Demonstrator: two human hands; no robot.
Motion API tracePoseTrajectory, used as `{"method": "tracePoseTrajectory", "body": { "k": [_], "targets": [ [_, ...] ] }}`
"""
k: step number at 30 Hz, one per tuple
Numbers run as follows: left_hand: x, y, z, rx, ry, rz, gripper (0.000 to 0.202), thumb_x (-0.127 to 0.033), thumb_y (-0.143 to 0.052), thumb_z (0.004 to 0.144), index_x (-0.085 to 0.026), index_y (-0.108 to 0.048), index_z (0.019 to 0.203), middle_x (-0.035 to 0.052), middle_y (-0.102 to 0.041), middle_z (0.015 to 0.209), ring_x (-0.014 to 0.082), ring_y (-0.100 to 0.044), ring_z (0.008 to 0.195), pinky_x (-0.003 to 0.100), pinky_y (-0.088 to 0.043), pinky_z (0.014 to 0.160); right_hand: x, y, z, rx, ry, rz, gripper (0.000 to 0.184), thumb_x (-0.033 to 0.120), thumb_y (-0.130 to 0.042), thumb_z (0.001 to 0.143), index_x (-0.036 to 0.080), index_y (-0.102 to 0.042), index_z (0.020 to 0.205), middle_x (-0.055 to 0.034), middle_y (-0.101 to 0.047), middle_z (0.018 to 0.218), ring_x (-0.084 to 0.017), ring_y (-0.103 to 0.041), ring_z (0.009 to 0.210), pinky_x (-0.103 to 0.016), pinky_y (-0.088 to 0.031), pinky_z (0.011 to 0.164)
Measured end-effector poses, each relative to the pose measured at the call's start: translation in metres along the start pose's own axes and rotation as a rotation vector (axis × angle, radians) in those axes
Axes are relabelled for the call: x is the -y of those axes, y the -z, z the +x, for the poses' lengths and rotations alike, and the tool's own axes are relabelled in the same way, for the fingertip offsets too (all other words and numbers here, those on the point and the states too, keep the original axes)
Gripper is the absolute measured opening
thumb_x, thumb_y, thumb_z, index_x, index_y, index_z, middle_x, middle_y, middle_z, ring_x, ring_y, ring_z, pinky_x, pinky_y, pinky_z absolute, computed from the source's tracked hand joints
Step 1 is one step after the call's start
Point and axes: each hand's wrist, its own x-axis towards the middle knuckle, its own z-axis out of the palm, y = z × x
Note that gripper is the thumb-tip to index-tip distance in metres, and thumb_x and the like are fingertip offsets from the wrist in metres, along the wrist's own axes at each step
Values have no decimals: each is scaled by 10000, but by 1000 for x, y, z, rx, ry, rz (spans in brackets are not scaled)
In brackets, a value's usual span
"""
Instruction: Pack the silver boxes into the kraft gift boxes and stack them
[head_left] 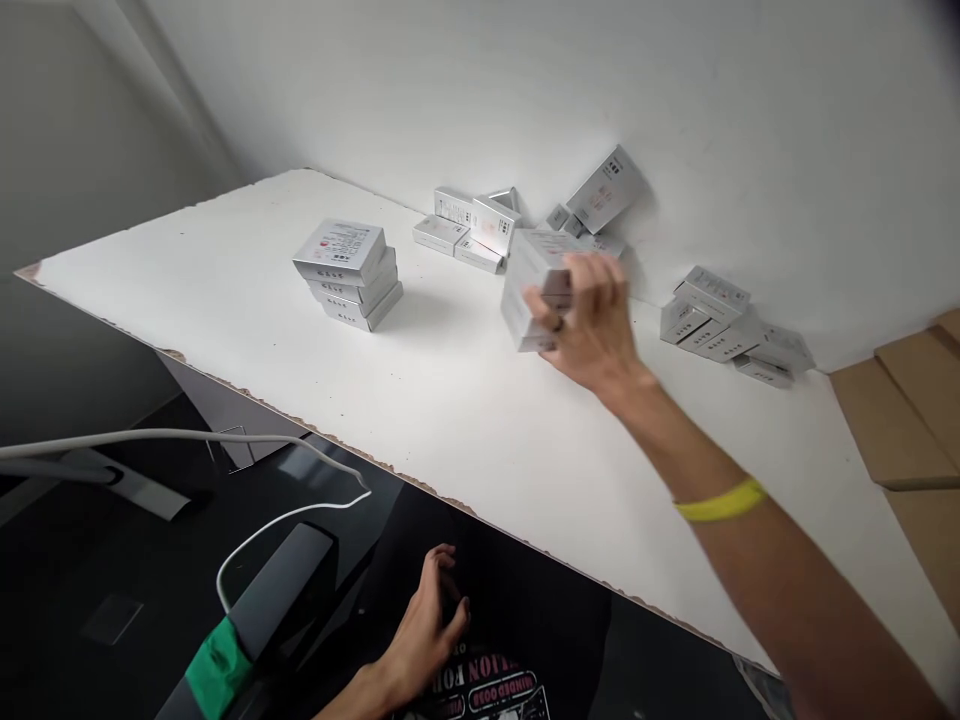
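Observation:
My right hand [592, 320] is closed around a few small white boxes [527, 290] pressed together, held over the table and slightly blurred by motion. The exact number in the grip is unclear. Left of it stands a stack of similar white boxes [341, 250] with printed labels, its layers a little out of line. Behind the held boxes, more white boxes [456, 232] lie and lean near the wall, one tilted box [607, 188] among them. My left hand [429, 630] rests low over my lap, below the table edge, holding nothing, its fingers loosely bent and the thumb apart.
Another group of white boxes [705, 318] sits by the wall on the right. Brown cardboard [911, 410] borders the table's right end. The white table [465, 400] has a rough, chipped front edge. A white cable [300, 508] and a chair armrest [281, 570] are at lower left.

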Motion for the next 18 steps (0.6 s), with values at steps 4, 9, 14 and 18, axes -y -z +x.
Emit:
{"method": "tracePoseTrajectory", "body": {
  "k": [4, 9, 14, 18],
  "targets": [
    [4, -2, -6, -23, 6, -11, 508, -368, -475, 1014, -206, -225, 1425, 172, -495, 1344, 222, -658, 1002, 485, -572, 998, 44, -25, 32, 317, -138, 86, 925, 277, -853, 820, 160, -291, 1544, -269, -306, 1584, -449, -304, 1493, -709, -241, 1235],
    [5, -11, -7, -2, -21, -37, 541, -335, -507, 1004, -211, -225, 1449, 140, -539, 1243, 217, -661, 968, 481, -574, 1004, 84, 20, 28, 120, 41, 150, 582, 409, -635, 1016, 120, -427, 1476, -261, -481, 1500, -379, -453, 1397, -646, -311, 1223],
    [2, -11, -3, 26, -52, -43, 538, -292, -499, 1003, -204, -222, 1455, 161, -533, 1269, 224, -659, 991, 507, -569, 1012, 117, 70, -11, 77, 339, 423, 140, 267, -582, 1036, 154, -661, 1014, -77, -696, 966, -203, -621, 910, -441, -482, 1101],
    [-6, -7, -4, 40, -97, -48, 524, -283, -521, 1000, -215, -260, 1448, 152, -552, 1268, 220, -666, 984, 483, -583, 994, 108, 85, -53, 31, 339, 561, 162, 149, -594, 1000, 179, -642, 849, -7, -638, 760, -150, -571, 722, -370, -533, 968]
  ]
}}
